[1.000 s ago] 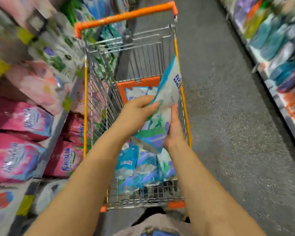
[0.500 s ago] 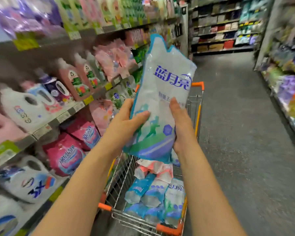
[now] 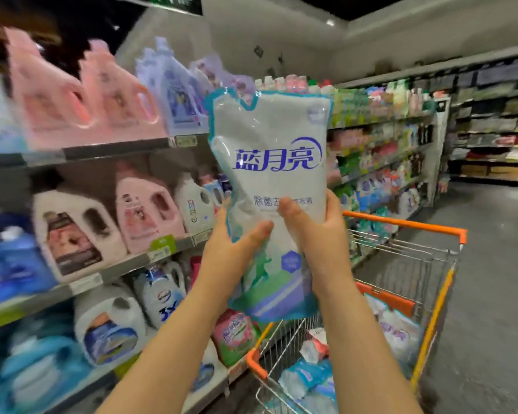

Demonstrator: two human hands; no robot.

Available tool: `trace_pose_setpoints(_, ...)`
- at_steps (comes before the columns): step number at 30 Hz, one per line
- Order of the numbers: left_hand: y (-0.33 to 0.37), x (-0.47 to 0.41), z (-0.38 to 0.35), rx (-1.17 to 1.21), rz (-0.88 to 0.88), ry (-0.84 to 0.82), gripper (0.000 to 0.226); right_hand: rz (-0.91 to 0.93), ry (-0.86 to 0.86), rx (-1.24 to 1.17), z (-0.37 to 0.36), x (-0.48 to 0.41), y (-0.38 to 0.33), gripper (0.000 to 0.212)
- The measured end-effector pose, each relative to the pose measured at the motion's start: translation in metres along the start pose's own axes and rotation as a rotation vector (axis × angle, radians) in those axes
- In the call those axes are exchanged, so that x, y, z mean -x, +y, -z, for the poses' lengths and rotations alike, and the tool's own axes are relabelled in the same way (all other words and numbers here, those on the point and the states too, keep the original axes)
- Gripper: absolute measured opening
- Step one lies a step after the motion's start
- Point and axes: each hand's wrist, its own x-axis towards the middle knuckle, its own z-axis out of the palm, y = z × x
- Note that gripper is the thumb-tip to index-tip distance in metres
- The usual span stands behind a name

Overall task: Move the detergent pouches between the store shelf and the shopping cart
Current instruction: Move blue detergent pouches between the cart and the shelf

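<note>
I have one detergent pouch (image 3: 269, 180), held upright at about head height between the store shelf (image 3: 117, 147) and the shopping cart (image 3: 401, 225), touching neither. Both hands are clamped on its lower half: my left hand (image 3: 231, 249) grips the left edge with the thumb across the front, and my right hand (image 3: 314, 231) grips the right side the same way.

I judge it to be a soft, liquid-filled film bag. It creases and pinches in at the waist where I squeeze, so it should be fairly heavy, floppy and a bit slick. Holding it low with two hands, under the bulk of the liquid, seems the safest grip. The thin top corner by the spout notch would probably fold over.

By count: one pouch in hand and two hands on it. The cart holds a heap of blue pouches (image 3: 305, 380), several at least, too overlapped and blurred to number. One pink-and-green pouch (image 3: 237, 333) shows on the low shelf.
</note>
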Motion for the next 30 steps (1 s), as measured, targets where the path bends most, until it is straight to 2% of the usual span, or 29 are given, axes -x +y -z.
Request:
trace_pose_setpoints(3, 0.019, 0.025, 0.051, -0.040, -0.007, 0.152, 0.075, -0.043, -0.112, 0.003, -0.051, 0.028, -0.002, 0.084)
trace_pose_setpoints(8, 0.056, 0.050, 0.131, -0.173, -0.067, 0.310, 0.064, -0.092, -0.239, -0.090, -0.140, 0.062, -0.004, 0.075)
trace_pose_setpoints(14, 0.090, 0.040, 0.232, -0.426, -0.092, 0.459, 0.067, -0.130, -0.394, -0.238, -0.252, 0.070, 0.007, 0.042)
trace_pose_setpoints(19, 0.107, 0.011, 0.313, -0.594, -0.077, 0.557, 0.052, -0.147, -0.540, -0.363, -0.348, 0.054, 0.029, 0.055)
trace_pose_setpoints(24, 0.126, -0.033, 0.392, -0.657, -0.044, 0.616, 0.066, -0.101, -0.633, -0.377, -0.448, 0.025, 0.051, 0.069)
trace_pose_setpoints(27, 0.137, -0.059, 0.439, -0.625, -0.002, 0.539, 0.072, -0.047, -0.664, -0.363, -0.506, 0.015, 0.062, 0.060)
trace_pose_setpoints(30, 0.148, -0.078, 0.489, -0.573, 0.002, 0.538, 0.064, 0.015, -0.690, -0.334, -0.564, 0.009, 0.070, 0.055)
